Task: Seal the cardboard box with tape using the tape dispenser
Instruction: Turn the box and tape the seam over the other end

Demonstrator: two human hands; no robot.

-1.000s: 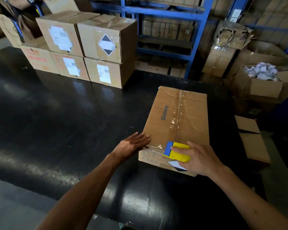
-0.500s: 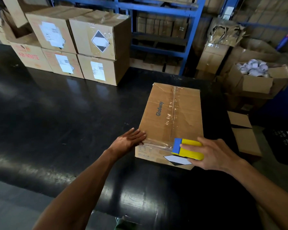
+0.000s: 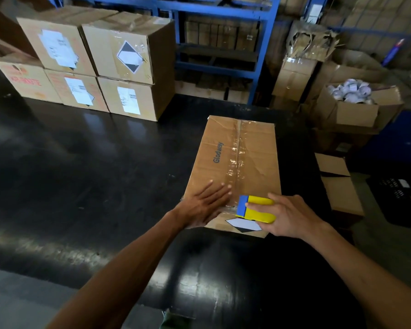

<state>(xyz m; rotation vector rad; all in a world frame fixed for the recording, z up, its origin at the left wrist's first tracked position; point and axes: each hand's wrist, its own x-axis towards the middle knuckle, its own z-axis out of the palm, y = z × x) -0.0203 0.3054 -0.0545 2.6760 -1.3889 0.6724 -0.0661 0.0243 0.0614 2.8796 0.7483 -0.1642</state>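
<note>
A flat brown cardboard box (image 3: 254, 157) printed "Glodway" lies on the black table (image 3: 93, 174), with clear tape along its centre seam and across its near end. My left hand (image 3: 205, 205) rests flat, fingers spread, on the box's near left corner. My right hand (image 3: 287, 216) grips a yellow and blue tape dispenser (image 3: 255, 208) at the box's near edge, just right of the seam. A black and white diamond label (image 3: 243, 224) shows on the box's front face below the dispenser.
Several stacked cardboard boxes (image 3: 100, 65) stand at the table's far left. Blue shelving (image 3: 223, 43) rises behind. Right of the table are an open box of white rolls (image 3: 356, 100), torn cartons (image 3: 311, 46) and a small closed box (image 3: 339, 186).
My left hand slid from the box's left edge onto its top near corner. My right hand with the dispenser stayed at the near edge, shifting slightly.
</note>
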